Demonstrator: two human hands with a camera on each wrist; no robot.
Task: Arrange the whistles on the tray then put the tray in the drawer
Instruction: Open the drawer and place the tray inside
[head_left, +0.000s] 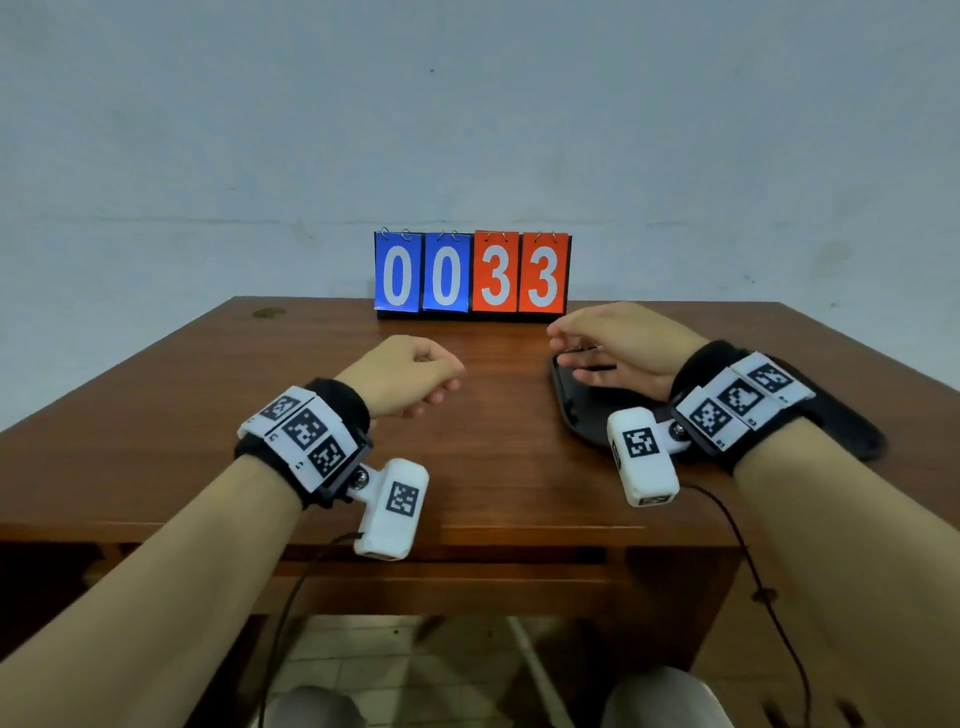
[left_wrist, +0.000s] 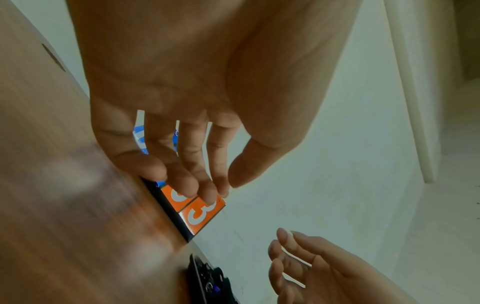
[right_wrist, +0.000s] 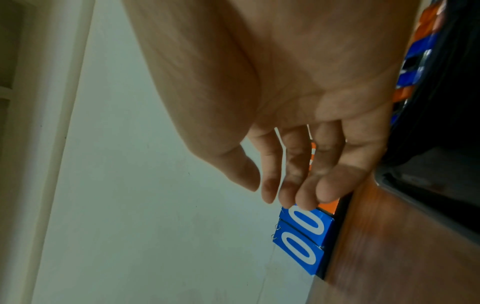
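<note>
A black tray (head_left: 574, 415) lies on the right side of the wooden table (head_left: 208, 415). Orange and blue whistles (right_wrist: 413, 74) lie on the tray (right_wrist: 426, 185); in the head view my right hand and wrist hide them. My right hand (head_left: 608, 343) hovers over the tray's far end with fingers relaxed, and its fingers (right_wrist: 298, 174) hold nothing. My left hand (head_left: 410, 376) hangs above the table's middle, left of the tray, its loosely curled fingers (left_wrist: 194, 164) empty. The left wrist view catches the tray (left_wrist: 200, 273) and my right hand (left_wrist: 298, 267).
A flip scoreboard (head_left: 471, 273) reading 0033 stands at the table's far edge against the pale wall. Under the near edge runs a wooden front panel (head_left: 441, 582) with a dark slit above it. Cables hang from both wrist cameras.
</note>
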